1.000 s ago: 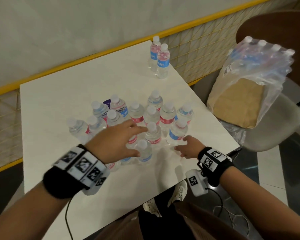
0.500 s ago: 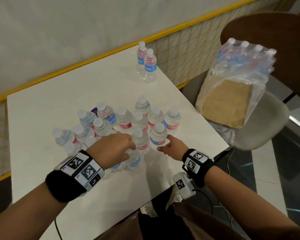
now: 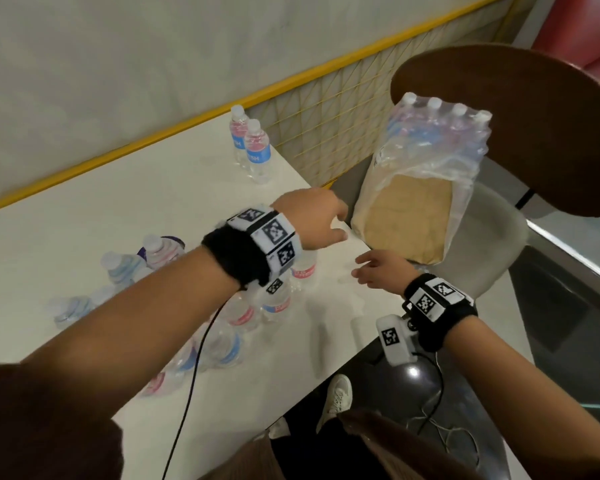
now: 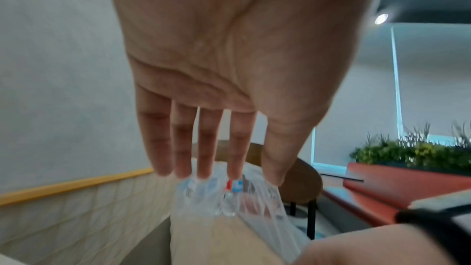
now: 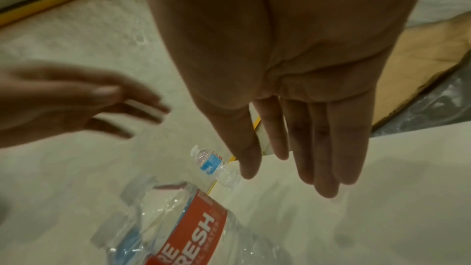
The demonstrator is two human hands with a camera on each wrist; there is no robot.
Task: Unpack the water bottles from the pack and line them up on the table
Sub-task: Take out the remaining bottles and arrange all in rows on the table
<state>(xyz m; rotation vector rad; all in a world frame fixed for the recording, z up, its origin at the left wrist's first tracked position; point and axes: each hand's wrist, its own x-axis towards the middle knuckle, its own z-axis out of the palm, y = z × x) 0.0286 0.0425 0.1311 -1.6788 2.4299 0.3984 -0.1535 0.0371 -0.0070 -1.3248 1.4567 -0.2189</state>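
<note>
A plastic-wrapped pack of water bottles (image 3: pixel 440 136) leans on a cardboard base on the chair (image 3: pixel 492 237) right of the white table (image 3: pixel 84 237). My left hand (image 3: pixel 312 216) reaches over the table's right edge toward the pack, fingers straight (image 4: pixel 183 148) and empty. My right hand (image 3: pixel 378 271) hovers flat and empty above the table near its right edge, fingers straight (image 5: pixel 318 148). Several loose bottles (image 3: pixel 274 299) stand clustered under my left forearm. Two bottles (image 3: pixel 253 150) stand together at the table's far right corner.
A yellow-railed mesh partition (image 3: pixel 326 133) borders the table's far and right sides. The brown chair back (image 3: pixel 534 126) rises behind the pack. A red planter with greenery (image 4: pixel 407 168) stands further off. My shoe (image 3: pixel 336 396) and the dark floor lie below the table's edge.
Both hands left the cluster of loose bottles. The left hand swung up and right toward the pack on the chair; the right hand lifted slightly toward the table's right edge.
</note>
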